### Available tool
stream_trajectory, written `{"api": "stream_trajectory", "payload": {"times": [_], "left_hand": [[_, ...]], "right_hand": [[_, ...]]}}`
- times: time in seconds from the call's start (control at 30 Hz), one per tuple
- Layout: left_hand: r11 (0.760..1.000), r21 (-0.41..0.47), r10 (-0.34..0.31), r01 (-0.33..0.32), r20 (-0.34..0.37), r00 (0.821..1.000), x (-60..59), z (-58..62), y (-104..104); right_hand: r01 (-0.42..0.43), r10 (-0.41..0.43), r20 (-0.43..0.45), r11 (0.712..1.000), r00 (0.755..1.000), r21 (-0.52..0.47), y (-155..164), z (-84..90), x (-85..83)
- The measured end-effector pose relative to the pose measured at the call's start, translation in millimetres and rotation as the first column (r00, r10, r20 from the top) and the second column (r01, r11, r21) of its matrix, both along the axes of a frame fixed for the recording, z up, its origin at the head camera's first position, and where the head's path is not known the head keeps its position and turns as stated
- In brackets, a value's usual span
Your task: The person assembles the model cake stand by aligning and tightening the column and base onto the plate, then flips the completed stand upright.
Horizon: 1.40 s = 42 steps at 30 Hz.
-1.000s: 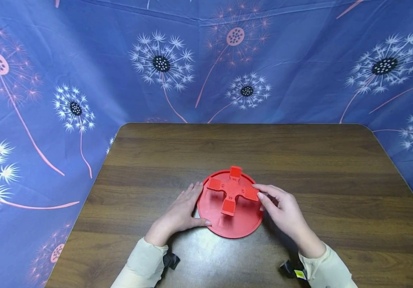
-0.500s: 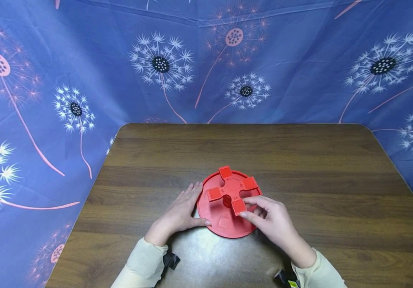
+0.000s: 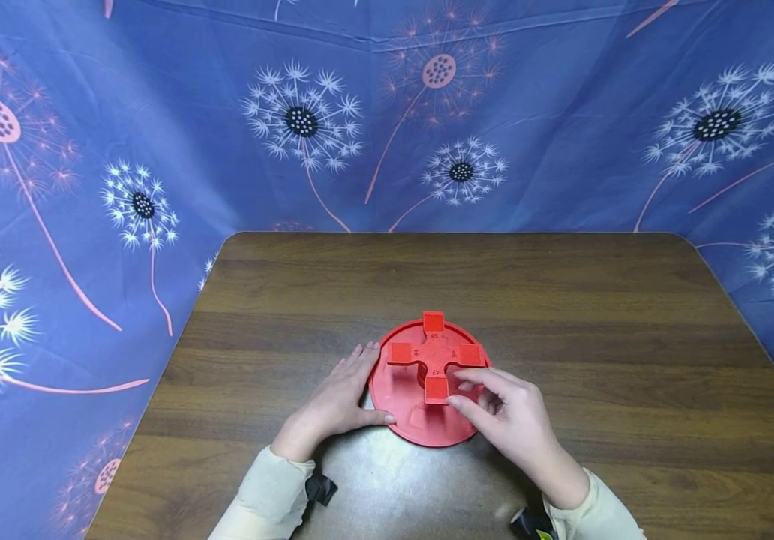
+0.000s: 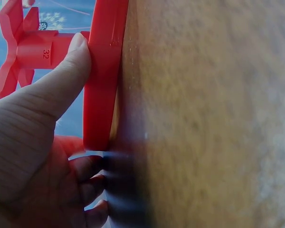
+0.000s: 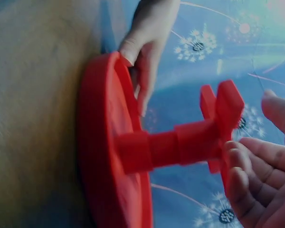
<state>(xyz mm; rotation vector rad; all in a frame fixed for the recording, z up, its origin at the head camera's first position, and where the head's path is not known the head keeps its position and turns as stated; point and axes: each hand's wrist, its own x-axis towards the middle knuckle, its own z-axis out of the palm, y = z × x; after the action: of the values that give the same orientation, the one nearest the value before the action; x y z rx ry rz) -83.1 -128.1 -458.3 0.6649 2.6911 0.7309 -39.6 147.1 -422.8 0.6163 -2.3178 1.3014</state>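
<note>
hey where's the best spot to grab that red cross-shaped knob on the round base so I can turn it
Pinch one arm of the cross knob, ideally the near arm by the right hand, coming from above. The arms stand clear of the red disc on a central post, so fingers fit around their flat sides. The left hand holds the disc's rim.

Table point(image 3: 562, 300) bare behind and to both sides of the disc point(image 3: 400, 390). Left hand point(image 3: 340, 401) blocks its left rim, right hand point(image 3: 511, 420) its near right; cross point(image 3: 436, 354) stands over centre.
</note>
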Motion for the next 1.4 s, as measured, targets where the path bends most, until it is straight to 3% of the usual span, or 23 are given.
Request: {"api": "stream_trajectory", "payload": {"times": [0.13, 0.3, 0.47, 0.8, 1.0, 1.4], "left_hand": [[1.000, 0.002, -0.001, 0.001, -0.005, 1.000, -0.1, 0.1, 0], [1.000, 0.001, -0.004, 0.004, -0.001, 1.000, -0.4, -0.7, 0], [1.000, 0.001, -0.005, 0.005, 0.002, 1.000, -0.5, -1.0, 1], [1.000, 0.010, -0.007, 0.008, -0.004, 1.000, -0.5, -0.2, 0], [1.000, 0.013, -0.011, 0.011, -0.010, 1.000, -0.2, -0.6, 0], [1.000, -0.004, -0.007, 0.007, -0.009, 1.000, 0.8, 1.1, -1]], "right_hand": [[0.089, -0.090, -0.039, 0.996, 0.995, -0.027, 10, 7.6, -6.9], [0.179, -0.178, -0.005, 0.983, 0.984, 0.049, 23, 6.8, -18.4], [0.103, -0.117, 0.133, 0.989, 0.984, 0.106, 29, -0.8, -24.8], [-0.016, 0.019, 0.351, 1.000, 0.936, -0.011, 32, -0.6, -15.4], [-0.069, 0.083, 0.305, 0.996, 0.949, -0.055, 27, 0.7, -9.3], [-0.015, 0.015, 0.246, 1.000, 0.969, 0.001, 18, -2.3, -5.0]]}}
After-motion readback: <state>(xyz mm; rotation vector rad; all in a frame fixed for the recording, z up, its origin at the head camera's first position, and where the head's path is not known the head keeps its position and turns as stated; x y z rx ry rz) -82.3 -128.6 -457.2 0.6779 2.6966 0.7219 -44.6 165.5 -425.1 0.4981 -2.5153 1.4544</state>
